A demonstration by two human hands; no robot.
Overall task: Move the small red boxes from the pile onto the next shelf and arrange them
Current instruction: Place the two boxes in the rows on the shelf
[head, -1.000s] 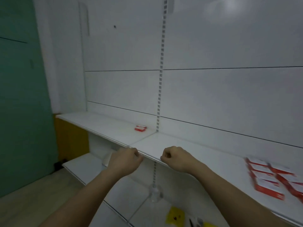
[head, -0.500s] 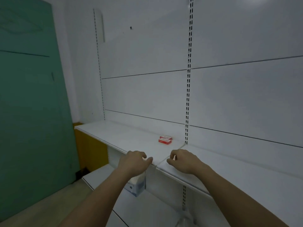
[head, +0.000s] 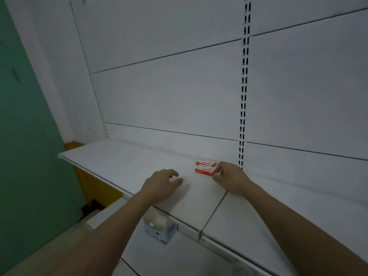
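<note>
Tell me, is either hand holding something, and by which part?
The right hand pinches the nearer red box at its right end. The left hand holds nothing.

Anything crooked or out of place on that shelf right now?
Nothing stands out. Two red boxes lie flat, one behind the other, lined up near the back of the white shelf. The right hand touches the nearer box's right end; the left hand rests beside them, holding nothing.

Two red boxes [head: 205, 167] sit near the slotted upright [head: 243, 124]. Left of them, the shelf [head: 119, 160] lies bare.
</note>
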